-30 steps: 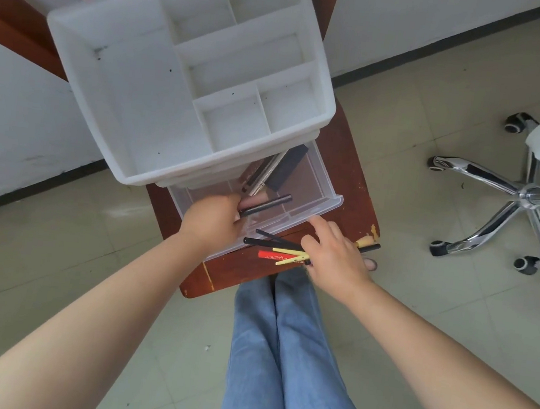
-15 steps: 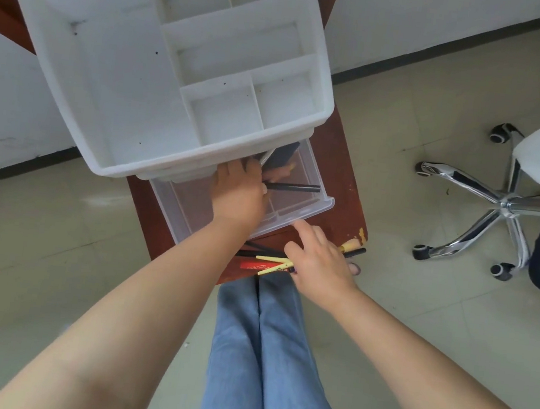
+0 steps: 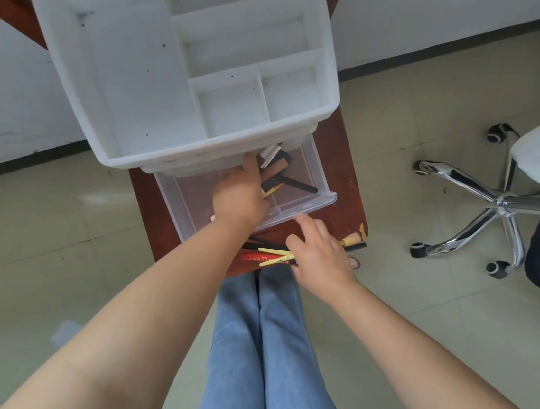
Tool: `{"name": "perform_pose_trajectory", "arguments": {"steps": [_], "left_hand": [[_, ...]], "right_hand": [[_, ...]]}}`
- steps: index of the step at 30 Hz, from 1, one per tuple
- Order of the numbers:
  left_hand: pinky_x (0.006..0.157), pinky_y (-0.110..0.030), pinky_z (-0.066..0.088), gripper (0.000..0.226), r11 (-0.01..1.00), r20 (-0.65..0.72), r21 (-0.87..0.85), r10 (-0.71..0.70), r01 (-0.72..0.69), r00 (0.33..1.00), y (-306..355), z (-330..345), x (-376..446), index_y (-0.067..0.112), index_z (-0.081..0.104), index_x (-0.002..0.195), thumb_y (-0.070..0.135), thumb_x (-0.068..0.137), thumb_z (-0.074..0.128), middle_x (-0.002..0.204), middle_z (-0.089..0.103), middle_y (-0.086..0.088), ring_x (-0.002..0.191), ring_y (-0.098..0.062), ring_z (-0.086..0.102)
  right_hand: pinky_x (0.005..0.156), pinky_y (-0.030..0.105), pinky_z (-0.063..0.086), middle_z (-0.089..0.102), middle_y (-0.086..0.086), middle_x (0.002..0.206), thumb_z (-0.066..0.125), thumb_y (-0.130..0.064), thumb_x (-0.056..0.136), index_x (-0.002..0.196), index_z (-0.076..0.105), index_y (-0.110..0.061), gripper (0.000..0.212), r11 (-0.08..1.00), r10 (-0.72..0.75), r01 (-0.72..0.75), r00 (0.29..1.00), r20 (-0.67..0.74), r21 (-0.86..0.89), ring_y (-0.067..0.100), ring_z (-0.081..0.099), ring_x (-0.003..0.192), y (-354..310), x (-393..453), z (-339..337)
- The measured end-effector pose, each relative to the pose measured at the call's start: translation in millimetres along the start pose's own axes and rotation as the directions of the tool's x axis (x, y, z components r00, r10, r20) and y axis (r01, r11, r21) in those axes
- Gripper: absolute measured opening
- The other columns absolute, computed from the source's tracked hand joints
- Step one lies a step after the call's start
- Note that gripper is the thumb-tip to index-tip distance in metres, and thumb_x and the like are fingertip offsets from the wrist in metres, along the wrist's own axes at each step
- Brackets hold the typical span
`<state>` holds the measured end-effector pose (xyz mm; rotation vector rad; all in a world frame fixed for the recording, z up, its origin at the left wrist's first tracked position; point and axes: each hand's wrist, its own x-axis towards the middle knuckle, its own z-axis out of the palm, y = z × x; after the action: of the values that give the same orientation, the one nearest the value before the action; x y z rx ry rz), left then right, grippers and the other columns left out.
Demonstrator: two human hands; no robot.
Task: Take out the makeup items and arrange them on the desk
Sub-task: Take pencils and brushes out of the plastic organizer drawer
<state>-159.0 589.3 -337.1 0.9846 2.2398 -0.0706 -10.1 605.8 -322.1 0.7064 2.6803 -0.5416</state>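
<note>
A white divided organizer (image 3: 136,64) stands on a small brown desk (image 3: 345,166), its clear drawer (image 3: 298,211) pulled out. My left hand (image 3: 239,194) reaches into the drawer, its fingers curled round the end of a black pen (image 3: 299,185); a yellow pencil (image 3: 272,191) pokes out beside them. More dark makeup items (image 3: 275,161) lie at the drawer's back. My right hand (image 3: 319,260) rests with straight fingers on a row of items at the desk's front edge: a red tube (image 3: 254,256), yellow pencils (image 3: 275,259) and black pencils (image 3: 354,246).
The desk is narrow, and the laid-out items reach its front edge. My legs in blue jeans (image 3: 265,355) are below it. An office chair with a chrome wheeled base (image 3: 497,203) stands on the tiled floor at right.
My left hand has gone deeper into the drawer, and the black pen has swung with it. My right hand has stayed on the row of items.
</note>
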Motion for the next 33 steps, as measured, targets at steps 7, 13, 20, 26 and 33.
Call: {"name": "perform_pose_trajectory", "arguments": {"steps": [7,13,20,26,33], "left_hand": [[0.062,-0.031,0.036,0.048,0.996,0.017,-0.012,0.091,-0.091,0.996,-20.3,0.2,-3.5,0.004,0.034,0.124,0.013,0.083,0.059,0.103,0.060,-0.016,0.089,-0.034,0.059],[0.062,-0.031,0.040,0.054,0.983,0.089,-0.127,0.145,-0.133,0.985,-39.7,-9.4,-7.8,0.011,0.033,0.123,0.015,0.079,0.063,0.105,0.060,-0.010,0.080,-0.028,0.055],[0.068,-0.030,0.043,0.054,0.964,0.204,-0.198,0.220,-0.180,0.954,-54.9,-27.6,-22.0,0.012,0.041,0.120,0.015,0.073,0.068,0.115,0.061,-0.003,0.086,-0.025,0.056],[0.079,-0.031,0.045,0.060,0.940,0.242,-0.337,0.136,-0.048,0.961,-58.7,-47.9,-34.2,0.018,0.046,0.132,0.016,0.076,0.067,0.110,0.054,0.010,0.095,-0.024,0.056],[0.059,-0.027,0.037,0.045,0.854,0.342,-0.477,-0.035,0.206,0.939,-84.1,-55.5,-69.8,0.028,0.050,0.103,0.013,0.065,0.070,0.082,0.051,-0.003,0.066,-0.023,0.047]], "right_hand": [[0.042,0.017,0.018,0.067,0.016,0.086,0.090,-0.013,0.021,0.053,0.054,-0.008,0.049,1.000,0.010,-0.010,1.000,0.011,-0.001,0.027,0.064,0.062,-2.1,-2.9,-2.9],[0.046,0.017,0.018,0.067,0.018,0.090,0.090,-0.008,0.023,0.055,0.054,-0.007,0.048,1.000,0.007,-0.006,0.999,0.032,-0.016,0.030,0.065,0.066,0.9,-4.4,-1.2],[0.043,0.029,0.045,0.063,0.025,0.103,0.085,0.001,0.036,0.061,0.056,-0.001,0.039,0.999,0.004,-0.009,0.988,0.153,0.033,0.038,0.064,0.077,-0.6,-5.1,-3.2],[0.069,0.029,0.042,0.019,0.007,0.151,0.055,-0.009,0.085,0.104,0.054,-0.003,0.019,0.996,0.083,-0.090,0.957,0.279,0.011,0.029,0.034,0.128,0.2,-9.1,-13.3],[0.086,0.049,0.047,0.014,0.002,0.152,0.058,-0.015,0.085,0.096,0.050,-0.011,0.014,0.980,0.149,-0.183,0.932,0.331,0.074,0.032,0.034,0.127,0.8,-10.3,-3.6]]}}
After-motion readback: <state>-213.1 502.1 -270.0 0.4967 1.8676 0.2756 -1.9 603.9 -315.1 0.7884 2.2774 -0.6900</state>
